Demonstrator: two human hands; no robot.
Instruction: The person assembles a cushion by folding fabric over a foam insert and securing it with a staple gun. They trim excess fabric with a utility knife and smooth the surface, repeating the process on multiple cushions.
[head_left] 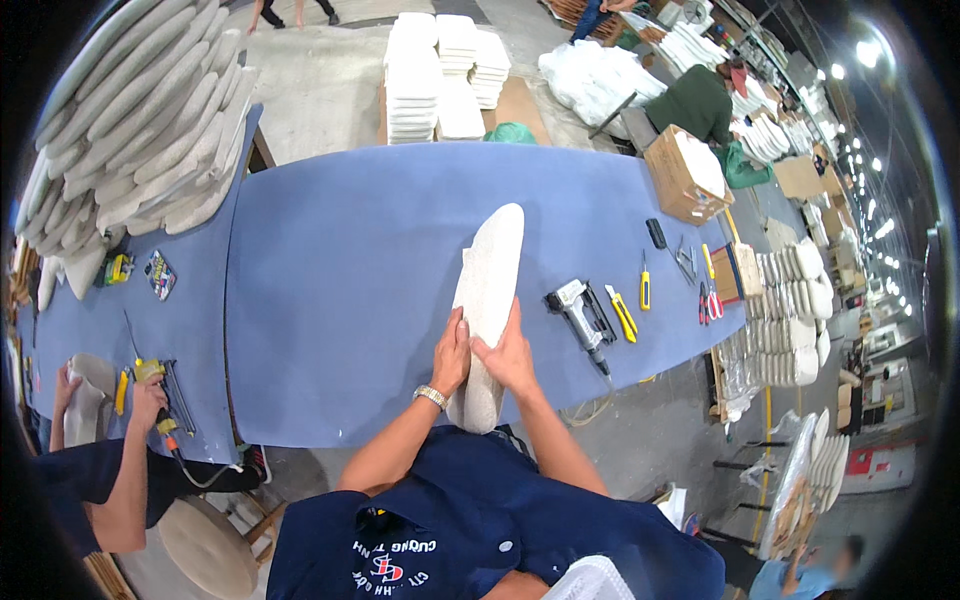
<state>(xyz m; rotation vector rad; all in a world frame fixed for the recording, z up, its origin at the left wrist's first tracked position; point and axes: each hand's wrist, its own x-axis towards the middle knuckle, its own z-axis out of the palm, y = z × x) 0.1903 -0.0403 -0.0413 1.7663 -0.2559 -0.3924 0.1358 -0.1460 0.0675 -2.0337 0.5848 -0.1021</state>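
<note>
An upholstered cream seat pad (493, 275) stands tilted on its edge in front of me, over the near side of the blue table. My left hand (452, 352), below a metal wristwatch, is closed on its left side. On the other side my right hand (508, 352) grips the pad, its thumb lying across the face. The pad's lower end comes close to my dark blue shirt. Right of the pad lies a silver staple gun (577, 318) with an air hose. Beside it are a yellow utility knife (622, 314) and a yellow-handled screwdriver (645, 287).
Blue cloth covers the table (340, 270). A tall stack of pads (150, 120) rises at the far left. At the left, a co-worker's hand (150, 400) holds a yellow tool. Red-handled scissors (714, 302) and a cardboard box (688, 175) are at the right end.
</note>
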